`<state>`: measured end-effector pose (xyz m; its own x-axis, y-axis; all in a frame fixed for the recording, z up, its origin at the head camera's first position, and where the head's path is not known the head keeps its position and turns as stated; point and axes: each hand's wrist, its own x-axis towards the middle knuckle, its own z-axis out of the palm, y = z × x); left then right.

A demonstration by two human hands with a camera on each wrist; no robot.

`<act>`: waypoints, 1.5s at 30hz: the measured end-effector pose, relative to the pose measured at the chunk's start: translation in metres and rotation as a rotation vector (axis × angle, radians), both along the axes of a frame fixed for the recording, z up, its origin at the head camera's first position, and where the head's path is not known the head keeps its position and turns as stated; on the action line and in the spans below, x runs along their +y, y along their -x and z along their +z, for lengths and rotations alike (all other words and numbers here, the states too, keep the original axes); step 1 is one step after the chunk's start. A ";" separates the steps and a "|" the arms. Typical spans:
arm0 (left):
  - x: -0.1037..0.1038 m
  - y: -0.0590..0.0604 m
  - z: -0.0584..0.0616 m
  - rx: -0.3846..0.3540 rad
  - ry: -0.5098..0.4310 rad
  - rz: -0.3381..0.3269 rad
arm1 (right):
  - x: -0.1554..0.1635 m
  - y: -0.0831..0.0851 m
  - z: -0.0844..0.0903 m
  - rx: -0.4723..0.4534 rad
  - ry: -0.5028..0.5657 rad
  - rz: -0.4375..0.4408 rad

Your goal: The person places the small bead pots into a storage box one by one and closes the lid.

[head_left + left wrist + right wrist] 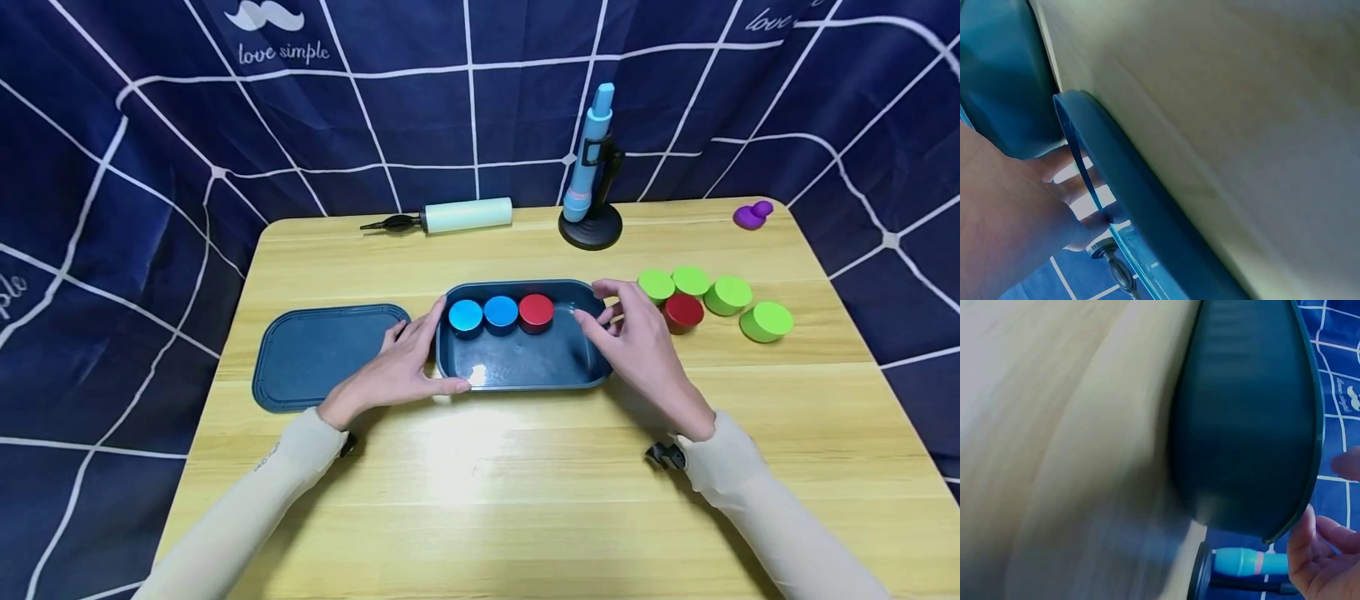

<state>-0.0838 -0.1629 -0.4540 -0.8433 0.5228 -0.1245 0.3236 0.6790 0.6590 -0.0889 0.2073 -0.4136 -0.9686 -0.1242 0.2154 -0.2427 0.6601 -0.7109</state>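
Observation:
A dark blue open box (pixel 562 358) holds two blue short cylinders (pixel 467 318) and a red short cylinder (pixel 536 312) in a row along its back side. My left hand (pixel 393 367) rests against the box's left end, thumb at the front corner and index finger toward the back corner. In the left wrist view, its other fingers reach out beside a matching tray-like lid (pixel 1147 194). At the box's right end, my right hand (pixel 637 337) has its thumb and fingers apart over the rim, with nothing seen between them. One fingertip is near the rim (pixel 1316 450).
Several green short cylinders (pixel 729 295) and a darker red one (pixel 683 313) stand right of the right hand. Behind are a pale hand pump (pixel 468 215), a light blue tubular device on a black stand (pixel 591 227) and a purple knobbed piece (pixel 752 215).

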 end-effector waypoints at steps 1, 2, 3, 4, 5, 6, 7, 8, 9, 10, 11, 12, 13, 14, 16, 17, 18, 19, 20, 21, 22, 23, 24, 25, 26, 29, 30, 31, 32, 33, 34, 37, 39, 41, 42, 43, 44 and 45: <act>0.000 0.000 0.000 0.001 0.001 -0.001 | 0.003 -0.001 0.000 -0.005 0.007 -0.005; 0.001 0.000 -0.001 0.001 0.003 -0.001 | 0.005 -0.001 0.000 -0.009 0.012 -0.011; 0.001 0.001 -0.001 0.001 0.006 0.000 | 0.008 -0.002 -0.001 -0.010 0.013 -0.016; 0.002 0.001 -0.001 0.004 0.005 -0.001 | 0.011 -0.003 -0.001 -0.009 0.017 -0.018; 0.002 0.001 -0.001 0.005 0.006 0.001 | 0.014 -0.003 -0.002 -0.002 0.019 -0.021; 0.002 0.001 -0.001 0.006 0.007 0.001 | 0.017 -0.004 -0.003 0.006 0.023 -0.023; 0.002 0.001 -0.001 0.005 0.007 0.001 | 0.020 -0.005 -0.004 0.016 0.028 -0.027; 0.003 0.001 -0.001 0.007 0.007 0.000 | 0.023 -0.005 -0.004 0.029 0.028 -0.031; 0.003 0.001 -0.001 0.008 0.005 -0.003 | 0.027 -0.006 -0.005 0.040 0.028 -0.034; 0.003 0.001 -0.002 0.008 0.005 -0.005 | 0.030 -0.007 -0.006 0.051 0.026 -0.039; 0.004 0.002 -0.002 0.007 0.005 -0.008 | 0.034 -0.008 -0.007 0.061 0.019 -0.044; 0.004 0.002 -0.002 0.007 0.005 -0.010 | 0.038 -0.008 -0.008 0.066 0.015 -0.049; 0.004 0.002 -0.002 0.008 0.006 -0.011 | 0.042 -0.009 -0.009 0.072 0.010 -0.053; 0.004 0.002 -0.003 0.009 0.007 -0.011 | 0.045 -0.010 -0.010 0.073 0.005 -0.056; 0.004 0.002 -0.003 0.010 0.011 -0.008 | 0.051 -0.011 -0.012 0.073 -0.006 -0.067; 0.004 0.003 -0.003 0.012 0.010 -0.006 | 0.054 -0.011 -0.013 0.073 -0.010 -0.073; 0.004 0.003 -0.003 0.013 0.010 -0.004 | 0.057 -0.012 -0.014 0.071 -0.013 -0.081; 0.004 0.003 -0.003 0.015 0.011 -0.004 | 0.059 -0.012 -0.015 0.070 -0.015 -0.089; 0.003 0.003 -0.004 0.014 0.013 -0.003 | 0.062 -0.012 -0.015 0.066 -0.016 -0.097; 0.003 0.003 -0.004 0.012 0.015 -0.002 | 0.064 -0.013 -0.016 0.065 -0.016 -0.108; 0.003 0.003 -0.004 0.010 0.016 -0.001 | 0.066 -0.013 -0.017 0.064 -0.015 -0.117; 0.003 0.003 -0.004 0.009 0.015 0.000 | 0.069 -0.014 -0.017 0.061 -0.015 -0.127; 0.003 0.003 -0.004 0.008 0.017 0.000 | 0.071 -0.014 -0.018 0.057 -0.013 -0.135; 0.003 0.003 -0.004 0.004 0.019 0.000 | 0.073 -0.014 -0.018 0.051 -0.012 -0.145; 0.003 0.003 -0.004 0.000 0.023 0.002 | 0.076 -0.014 -0.018 0.047 -0.012 -0.151; 0.003 0.002 -0.004 -0.004 0.024 0.006 | 0.084 -0.013 -0.017 0.013 -0.029 -0.164; 0.003 0.001 -0.004 -0.006 0.028 0.008 | 0.087 -0.012 -0.017 0.000 -0.038 -0.167; 0.003 0.001 -0.004 -0.006 0.027 0.008 | 0.090 -0.011 -0.017 -0.015 -0.050 -0.170; 0.003 0.001 -0.005 -0.005 0.027 0.011 | 0.093 -0.010 -0.018 -0.029 -0.063 -0.174; 0.002 0.001 -0.004 -0.003 0.024 0.011 | 0.095 -0.009 -0.018 -0.044 -0.076 -0.180; 0.002 0.001 -0.004 0.000 0.023 0.011 | 0.098 -0.008 -0.019 -0.053 -0.091 -0.187; 0.001 0.001 -0.003 0.006 0.021 0.012 | 0.105 -0.006 -0.022 -0.077 -0.118 -0.209; 0.001 0.001 -0.002 0.005 0.019 0.013 | 0.108 -0.006 -0.023 -0.088 -0.125 -0.221; 0.002 0.001 -0.001 -0.001 0.021 0.014 | 0.112 -0.006 -0.023 -0.098 -0.126 -0.225; 0.002 0.001 -0.001 -0.004 0.021 0.015 | 0.114 -0.006 -0.023 -0.103 -0.127 -0.224; 0.002 0.001 -0.001 -0.006 0.021 0.016 | 0.116 -0.005 -0.023 -0.111 -0.129 -0.223; 0.002 0.001 0.000 -0.007 0.020 0.016 | 0.118 -0.004 -0.023 -0.121 -0.131 -0.221; 0.003 0.001 0.000 -0.009 0.021 0.016 | 0.119 -0.003 -0.023 -0.129 -0.134 -0.218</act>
